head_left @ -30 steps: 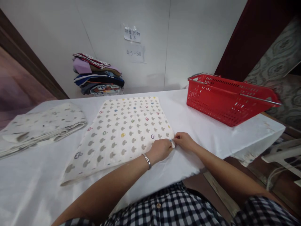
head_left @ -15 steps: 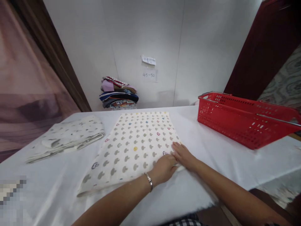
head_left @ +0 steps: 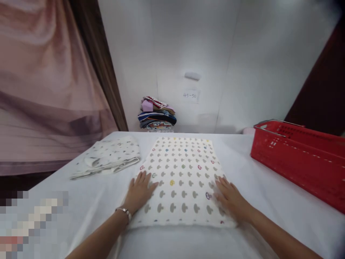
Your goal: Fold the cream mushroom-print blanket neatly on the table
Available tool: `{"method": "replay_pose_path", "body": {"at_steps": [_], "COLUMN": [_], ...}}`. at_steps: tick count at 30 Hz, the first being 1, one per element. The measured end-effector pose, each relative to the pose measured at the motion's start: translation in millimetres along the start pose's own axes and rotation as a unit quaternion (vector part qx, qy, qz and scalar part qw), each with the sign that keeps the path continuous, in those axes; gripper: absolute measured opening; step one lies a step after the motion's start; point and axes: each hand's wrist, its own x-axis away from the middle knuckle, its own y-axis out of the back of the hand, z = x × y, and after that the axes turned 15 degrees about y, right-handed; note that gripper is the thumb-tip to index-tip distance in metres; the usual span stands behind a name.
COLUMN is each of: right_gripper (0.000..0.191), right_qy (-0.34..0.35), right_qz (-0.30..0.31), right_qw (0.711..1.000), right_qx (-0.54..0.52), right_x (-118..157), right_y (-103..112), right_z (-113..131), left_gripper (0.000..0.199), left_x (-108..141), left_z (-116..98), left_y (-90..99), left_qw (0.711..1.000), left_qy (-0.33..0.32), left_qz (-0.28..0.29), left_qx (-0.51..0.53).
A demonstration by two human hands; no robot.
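A white cloth with a mushroom print (head_left: 178,187) lies flat on the white-covered table (head_left: 172,242), its near edge toward me. My left hand (head_left: 140,192) rests on the cloth's left side with fingers spread; a silver bracelet (head_left: 124,213) is on that wrist. On the right side of the cloth lies my right hand (head_left: 231,199), fingers stretched out and slightly blurred. Neither hand grips anything. To the left of the cloth is a second, folded white cloth (head_left: 114,154) with small dark prints.
A red plastic basket (head_left: 299,163) with metal handles stands at the right. Behind the table's far edge is a stack of folded fabrics (head_left: 157,115). A wall sign (head_left: 191,96) reads 45-50. Pink drapery (head_left: 54,90) hangs at the left.
My left hand has moved from the cloth's near right corner to its left side. The cloth's near edge now lies straighter. The view has turned left.
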Motion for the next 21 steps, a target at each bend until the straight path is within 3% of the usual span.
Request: {"method": "replay_pose_path", "body": {"at_steps": [5, 9, 13, 17, 21], "right_gripper": [0.068, 0.069, 0.071, 0.070, 0.068], "right_qy": [-0.027, -0.020, -0.022, -0.037, -0.023], "right_qz": [-0.025, -0.031, -0.026, -0.012, -0.053], "right_qw": [0.998, 0.995, 0.995, 0.997, 0.996], "right_qx": [0.054, 0.091, 0.094, 0.074, 0.070], "right_x": [-31.9, -31.5, -25.6, -38.5, -81.9], "right_y": [-10.9, -29.9, -38.4, -26.8, -4.3], "right_z": [-10.9, -24.3, -31.2, -26.3, -22.0], "left_gripper": [0.059, 0.058, 0.061, 0.066, 0.066], "left_x": [6.4, 7.3, 0.1, -25.9, -69.5], "left_z": [-3.7, 0.3, 0.5, -13.3, -34.0], "left_y": [0.2, 4.7, 11.8, 15.7, 7.8], "left_qw": [1.000, 0.998, 0.993, 0.993, 0.997], "left_qy": [0.004, 0.010, 0.035, 0.036, -0.029], "left_qz": [0.022, 0.043, 0.106, 0.108, 0.056], "left_qx": [0.016, 0.034, 0.043, 0.040, 0.033]}}
